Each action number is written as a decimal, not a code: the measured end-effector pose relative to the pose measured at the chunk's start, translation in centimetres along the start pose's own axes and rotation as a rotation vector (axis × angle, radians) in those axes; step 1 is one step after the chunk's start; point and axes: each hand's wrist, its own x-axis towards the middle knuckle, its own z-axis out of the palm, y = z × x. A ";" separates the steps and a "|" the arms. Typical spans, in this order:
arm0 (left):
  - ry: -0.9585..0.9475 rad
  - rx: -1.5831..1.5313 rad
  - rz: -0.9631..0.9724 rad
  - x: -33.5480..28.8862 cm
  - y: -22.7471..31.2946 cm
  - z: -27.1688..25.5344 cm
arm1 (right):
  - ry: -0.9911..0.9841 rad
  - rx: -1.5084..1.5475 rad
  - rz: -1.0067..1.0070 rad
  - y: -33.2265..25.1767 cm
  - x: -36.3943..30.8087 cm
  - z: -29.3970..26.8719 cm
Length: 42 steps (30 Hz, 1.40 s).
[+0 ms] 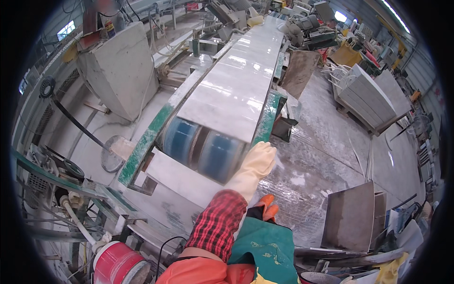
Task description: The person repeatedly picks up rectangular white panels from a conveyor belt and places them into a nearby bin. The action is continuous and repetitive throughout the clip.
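Note:
My left hand [259,158], in a cream rubber glove with a red and black plaid sleeve cuff, is at the near right corner of a conveyor line. Its fingers are curled together by the end of the green side rail [268,118]; what they hold, if anything, is hidden. Beside the glove lies a roller [220,154] with blue bands, blurred. Beyond it, a long glossy white stone slab [227,99] lies along the line. A pale strip [179,177] crosses the frame on the near side. My right hand is out of sight.
A green apron [262,244] and orange boot tips [268,208] show below the hand. On the right, stone slabs [364,97] lean on a rack, and a brown panel [349,217] stands nearer. At lower left are a red bucket [118,262] and metal framework. The floor looks wet.

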 end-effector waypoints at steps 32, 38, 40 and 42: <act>-0.054 0.070 -0.069 -0.6 -0.4 0.5 | 0.625 -0.197 -0.002 -5.3 -4.5 -5.4; -0.059 0.073 -0.067 -0.4 -0.2 0.1 | -0.080 0.140 0.111 -6.5 -5.2 -9.3; -0.138 0.079 -0.111 -0.4 -0.2 0.0 | -0.064 0.140 0.098 -5.6 -4.9 -7.8; -0.024 0.069 -0.057 -0.5 -0.4 0.2 | -0.052 0.154 0.080 -4.6 -4.3 -6.1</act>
